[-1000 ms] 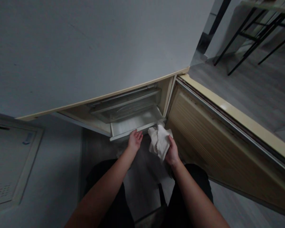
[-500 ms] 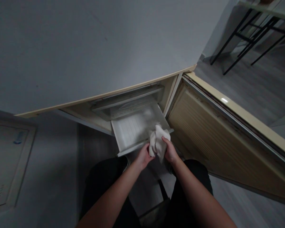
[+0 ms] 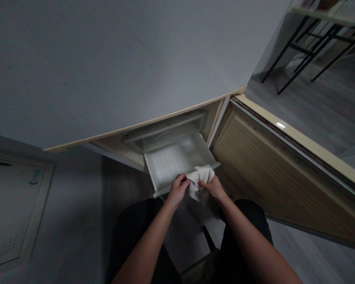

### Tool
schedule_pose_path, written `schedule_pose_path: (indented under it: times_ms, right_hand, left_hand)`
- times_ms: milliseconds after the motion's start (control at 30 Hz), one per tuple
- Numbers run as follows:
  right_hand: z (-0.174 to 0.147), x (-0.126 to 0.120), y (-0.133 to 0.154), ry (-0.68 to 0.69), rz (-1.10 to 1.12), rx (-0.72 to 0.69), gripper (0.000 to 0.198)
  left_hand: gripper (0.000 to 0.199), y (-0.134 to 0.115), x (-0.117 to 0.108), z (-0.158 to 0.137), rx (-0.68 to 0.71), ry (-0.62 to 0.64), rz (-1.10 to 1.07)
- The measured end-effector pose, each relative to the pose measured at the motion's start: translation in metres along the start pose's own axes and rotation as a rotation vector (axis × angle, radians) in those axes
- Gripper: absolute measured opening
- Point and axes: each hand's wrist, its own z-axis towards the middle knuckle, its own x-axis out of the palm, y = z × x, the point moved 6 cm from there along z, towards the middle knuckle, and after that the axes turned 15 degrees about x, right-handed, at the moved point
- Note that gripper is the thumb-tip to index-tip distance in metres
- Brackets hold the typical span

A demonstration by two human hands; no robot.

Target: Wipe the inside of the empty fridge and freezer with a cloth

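Note:
A crumpled white cloth [image 3: 203,173] hangs over the front edge of a pale pulled-out drawer [image 3: 173,157]. My left hand [image 3: 179,188] pinches the cloth's left side near the drawer's front lip. On the other side, my right hand [image 3: 213,186] grips the cloth with the thumb lying across it. Part of the cloth dangles below the fingers. The drawer slides out of a low fridge-like compartment [image 3: 130,152], and its bottom shows ridges.
A cream appliance door [image 3: 272,177] stands swung out on the right. Above the drawer is a second drawer front [image 3: 168,128]. A white panel [image 3: 14,209] is on the left wall. My knees [image 3: 136,221] flank the drawer. A stool or table with black legs [image 3: 307,51] stands at upper right.
The cloth has been turned and bunched between my hands, its upper tip folding down against the drawer's front edge. Both hands still hold it. The view has shifted slightly.

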Motion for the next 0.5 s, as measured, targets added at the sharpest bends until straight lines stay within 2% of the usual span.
schedule_pose_path:
  times_ms: [100,200,233,267,300,367,433,500]
  right_hand:
    - [0.0,-0.021,0.004,-0.261,-0.005,-0.076,0.052]
    - [-0.025,-0.035,0.023,-0.518,-0.056,-0.304,0.052]
    - [-0.035,-0.033,0.031,-0.548,-0.103,-0.395,0.047]
    - [-0.045,-0.026,0.037,-0.509,-0.164,-0.482,0.039]
    - [-0.052,-0.014,0.042,-0.392,-0.233,-0.556,0.029]
    - [-0.061,0.015,0.044,-0.058,-0.33,-0.623,0.018]
    - [-0.064,0.035,0.037,0.181,-0.316,-0.587,0.02]
    - [-0.059,0.043,0.03,0.25,-0.191,-0.513,0.022]
  left_hand:
    - [0.015,-0.017,-0.008,0.002,0.119,-0.067,0.065]
    - [0.016,-0.029,-0.008,0.002,0.178,-0.096,0.096]
    - [0.016,-0.032,-0.005,0.001,0.199,-0.093,0.108]
    - [0.014,-0.035,-0.002,0.0,0.226,-0.088,0.12]
    - [0.011,-0.038,0.001,-0.001,0.252,-0.083,0.128]
    - [0.006,-0.041,0.007,-0.004,0.287,-0.066,0.14]
    - [0.005,-0.042,0.014,-0.007,0.306,-0.008,0.175]
    - [0.004,-0.043,0.022,-0.011,0.322,0.107,0.248]
